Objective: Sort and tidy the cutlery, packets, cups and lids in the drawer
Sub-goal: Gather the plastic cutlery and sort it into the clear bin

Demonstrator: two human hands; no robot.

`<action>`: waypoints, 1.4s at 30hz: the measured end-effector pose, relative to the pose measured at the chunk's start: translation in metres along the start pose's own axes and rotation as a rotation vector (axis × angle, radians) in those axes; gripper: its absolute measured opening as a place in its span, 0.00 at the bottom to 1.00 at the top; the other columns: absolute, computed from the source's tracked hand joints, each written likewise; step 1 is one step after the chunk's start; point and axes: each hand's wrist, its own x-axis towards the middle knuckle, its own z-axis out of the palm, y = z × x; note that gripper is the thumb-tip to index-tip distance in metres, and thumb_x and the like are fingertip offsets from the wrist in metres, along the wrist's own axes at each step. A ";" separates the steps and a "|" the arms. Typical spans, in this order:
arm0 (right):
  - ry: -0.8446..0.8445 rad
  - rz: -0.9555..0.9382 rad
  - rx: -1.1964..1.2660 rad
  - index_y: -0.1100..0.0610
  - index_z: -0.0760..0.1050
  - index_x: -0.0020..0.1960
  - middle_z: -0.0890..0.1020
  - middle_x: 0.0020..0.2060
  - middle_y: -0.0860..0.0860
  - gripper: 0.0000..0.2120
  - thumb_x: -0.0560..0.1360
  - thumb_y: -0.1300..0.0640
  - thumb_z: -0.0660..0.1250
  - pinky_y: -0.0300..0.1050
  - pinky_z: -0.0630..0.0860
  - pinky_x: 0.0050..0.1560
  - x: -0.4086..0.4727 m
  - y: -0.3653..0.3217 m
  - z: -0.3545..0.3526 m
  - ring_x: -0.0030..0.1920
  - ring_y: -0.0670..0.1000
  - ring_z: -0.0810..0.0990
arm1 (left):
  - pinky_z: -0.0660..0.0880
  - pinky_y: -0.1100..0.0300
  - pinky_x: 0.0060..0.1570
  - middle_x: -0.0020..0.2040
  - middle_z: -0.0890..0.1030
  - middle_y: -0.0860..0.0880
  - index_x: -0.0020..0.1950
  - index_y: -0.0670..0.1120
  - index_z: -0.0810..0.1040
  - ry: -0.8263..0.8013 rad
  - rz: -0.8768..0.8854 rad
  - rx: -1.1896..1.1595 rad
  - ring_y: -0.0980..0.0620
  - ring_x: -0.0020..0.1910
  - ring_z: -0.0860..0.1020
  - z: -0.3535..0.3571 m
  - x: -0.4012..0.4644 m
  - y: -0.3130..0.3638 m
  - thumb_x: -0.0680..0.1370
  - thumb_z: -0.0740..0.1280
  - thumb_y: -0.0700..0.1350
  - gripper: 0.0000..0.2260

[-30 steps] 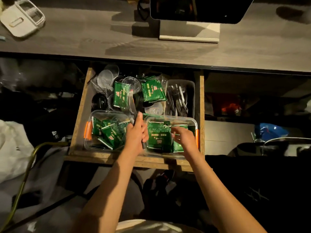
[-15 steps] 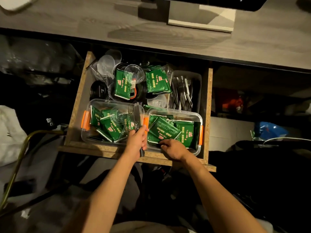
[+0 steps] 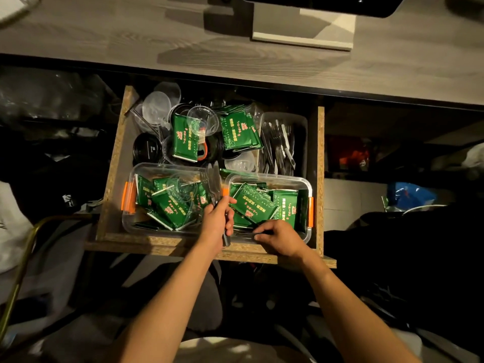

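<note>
Gripping a bundle of cutlery [image 3: 215,185] by its handles in my left hand [image 3: 217,224], I pinch another thin, stiff, slippery piece [image 3: 248,233] with my right hand [image 3: 279,238], low in the right-hand tub [image 3: 269,177]; best taken by its handle.

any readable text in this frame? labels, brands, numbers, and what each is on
Nothing reads cleanly enough to quote.
Green packets: columns of yellow characters and a red emblem, too blurred to read.
Black lid: a small pale mark, too small to read.
Clear tubs, cutlery in the left hand, right hand: no print visible.
</note>
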 end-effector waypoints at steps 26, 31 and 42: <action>0.559 -0.101 0.797 0.63 0.82 0.48 0.83 0.39 0.58 0.07 0.77 0.60 0.69 0.44 0.76 0.41 -0.017 -0.082 -0.076 0.38 0.51 0.78 | 0.72 0.61 0.28 0.30 0.75 0.50 0.49 0.42 0.74 -0.432 -0.081 0.249 0.54 0.26 0.71 0.071 -0.036 0.045 0.84 0.61 0.46 0.09; 0.514 0.038 1.161 0.57 0.79 0.52 0.81 0.38 0.51 0.13 0.81 0.49 0.61 0.46 0.75 0.51 -0.026 -0.071 -0.073 0.41 0.49 0.78 | 0.61 0.66 0.20 0.26 0.65 0.53 0.47 0.43 0.72 -0.236 -0.001 0.063 0.56 0.21 0.61 0.071 -0.034 0.055 0.80 0.66 0.53 0.13; 0.489 0.239 1.756 0.56 0.79 0.46 0.80 0.28 0.52 0.27 0.81 0.37 0.51 0.53 0.75 0.59 -0.019 -0.099 -0.054 0.36 0.50 0.84 | 0.72 0.58 0.35 0.25 0.68 0.50 0.23 0.50 0.75 -0.202 0.045 -0.080 0.52 0.25 0.67 0.125 -0.037 0.052 0.81 0.66 0.49 0.25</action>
